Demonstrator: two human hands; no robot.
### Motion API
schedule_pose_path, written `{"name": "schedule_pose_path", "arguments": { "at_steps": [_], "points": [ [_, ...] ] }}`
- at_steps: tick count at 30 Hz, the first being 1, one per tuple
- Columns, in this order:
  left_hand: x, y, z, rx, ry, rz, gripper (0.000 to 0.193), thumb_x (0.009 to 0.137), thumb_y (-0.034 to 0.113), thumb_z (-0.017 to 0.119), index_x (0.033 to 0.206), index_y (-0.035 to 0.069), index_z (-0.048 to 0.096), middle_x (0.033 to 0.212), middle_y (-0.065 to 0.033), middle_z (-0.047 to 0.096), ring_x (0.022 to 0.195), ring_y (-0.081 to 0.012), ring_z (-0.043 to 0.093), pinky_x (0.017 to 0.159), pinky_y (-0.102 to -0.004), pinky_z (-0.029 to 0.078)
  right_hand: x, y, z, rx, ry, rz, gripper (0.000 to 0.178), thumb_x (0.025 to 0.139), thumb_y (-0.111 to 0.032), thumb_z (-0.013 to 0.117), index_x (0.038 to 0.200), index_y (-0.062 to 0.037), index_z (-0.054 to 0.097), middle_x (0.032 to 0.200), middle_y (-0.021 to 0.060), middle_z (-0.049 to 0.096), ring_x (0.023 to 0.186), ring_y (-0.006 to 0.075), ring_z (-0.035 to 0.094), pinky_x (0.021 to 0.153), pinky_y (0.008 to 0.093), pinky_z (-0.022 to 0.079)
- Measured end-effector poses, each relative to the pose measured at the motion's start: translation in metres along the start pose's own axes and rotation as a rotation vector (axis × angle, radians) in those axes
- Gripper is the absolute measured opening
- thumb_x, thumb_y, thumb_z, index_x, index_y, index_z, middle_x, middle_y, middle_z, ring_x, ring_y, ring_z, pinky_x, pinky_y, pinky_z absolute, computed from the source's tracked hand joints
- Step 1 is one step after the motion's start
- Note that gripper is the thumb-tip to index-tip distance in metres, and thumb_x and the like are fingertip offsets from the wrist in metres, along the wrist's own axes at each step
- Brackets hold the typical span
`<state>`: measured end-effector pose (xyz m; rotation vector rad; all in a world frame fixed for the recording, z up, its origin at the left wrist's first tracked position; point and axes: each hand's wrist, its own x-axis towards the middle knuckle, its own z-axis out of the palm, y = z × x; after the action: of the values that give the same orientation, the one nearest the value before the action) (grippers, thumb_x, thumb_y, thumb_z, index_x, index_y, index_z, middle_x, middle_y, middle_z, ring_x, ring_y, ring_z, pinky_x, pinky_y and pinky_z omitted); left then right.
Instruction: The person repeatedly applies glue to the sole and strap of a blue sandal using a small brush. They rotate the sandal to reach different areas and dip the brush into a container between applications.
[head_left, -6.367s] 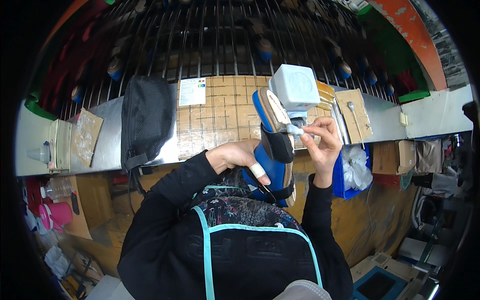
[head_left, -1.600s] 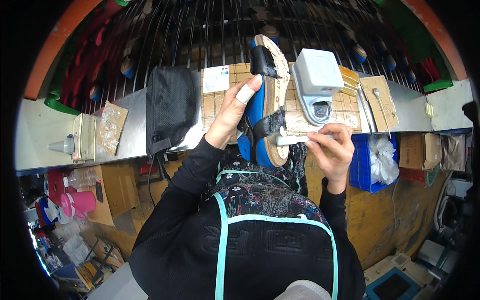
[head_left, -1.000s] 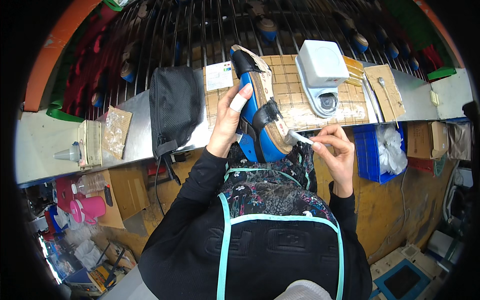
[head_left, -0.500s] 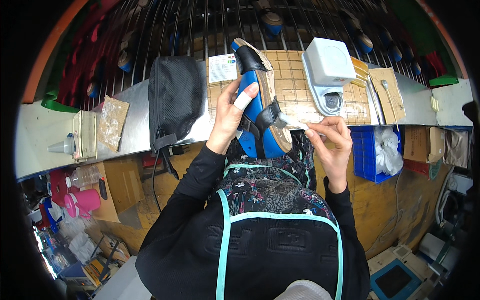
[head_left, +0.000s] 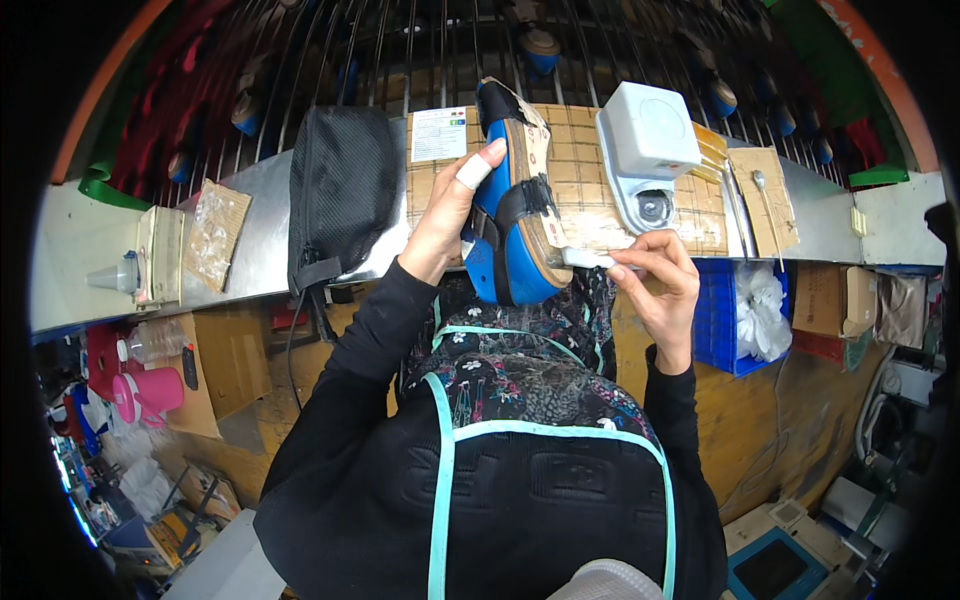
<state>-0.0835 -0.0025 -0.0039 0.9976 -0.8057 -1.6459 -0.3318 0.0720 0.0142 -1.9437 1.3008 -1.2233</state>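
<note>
My left hand, its thumb wrapped in white tape, grips a blue shoe last carrying black sandal straps. The last is tilted on its side, its tan insole facing right. Between the thumb and fingers of my right hand is a small white brush. The brush's tip meets the insole's edge near the lower end of the last, just under a black strap end. Close beyond my right hand stands a white glue dispenser with a round cup at its front.
Under the work lies a taped cardboard mat on the metal bench. A black mesh bag and a printed card are left of it. A cotton-tipped stick lies right. Below hangs a blue crate. More lasts sit on the rack behind.
The last has turned so more of its insole shows. The brush has shifted slightly down and left along the insole's edge, from the strap toward the lower end.
</note>
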Motion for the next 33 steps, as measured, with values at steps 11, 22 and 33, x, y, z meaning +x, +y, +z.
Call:
{"name": "schedule_pose_path", "arguments": {
  "at_steps": [11,22,33],
  "points": [
    [0.006,-0.003,0.016,0.034,-0.056,0.047,0.058,0.084,0.047,0.067,0.113,-0.003,0.062,0.102,-0.0094,0.067,0.089,-0.0137,0.064,0.081,-0.0263,0.050,0.019,-0.009,-0.011,-0.048,0.074,-0.072,0.018,0.073,-0.007,0.079,0.091,-0.0059,0.075,0.085,0.0028,0.057,0.063,0.0082,0.051,0.060,0.0219,0.040],
    [0.005,0.006,0.021,-0.073,-0.099,-0.040,0.056,0.086,0.046,0.066,0.116,-0.001,0.061,0.106,-0.0103,0.067,0.091,-0.0146,0.065,0.082,-0.0278,0.053,0.014,-0.014,-0.020,0.037,0.015,-0.125,0.019,0.073,-0.005,0.079,0.091,-0.0055,0.075,0.086,0.0036,0.056,0.069,0.0090,0.054,0.057,0.0214,0.045],
    [-0.015,-0.013,0.017,-0.425,-0.266,-0.364,0.061,0.088,0.049,0.062,0.128,0.003,0.052,0.116,-0.0157,0.063,0.100,-0.0206,0.066,0.086,-0.0348,0.056,0.030,-0.021,-0.004,0.167,-0.054,-0.261,0.021,0.072,-0.005,0.080,0.092,-0.0053,0.075,0.087,0.0035,0.054,0.073,0.0110,0.057,0.060,0.0225,0.048]
  ]
}}
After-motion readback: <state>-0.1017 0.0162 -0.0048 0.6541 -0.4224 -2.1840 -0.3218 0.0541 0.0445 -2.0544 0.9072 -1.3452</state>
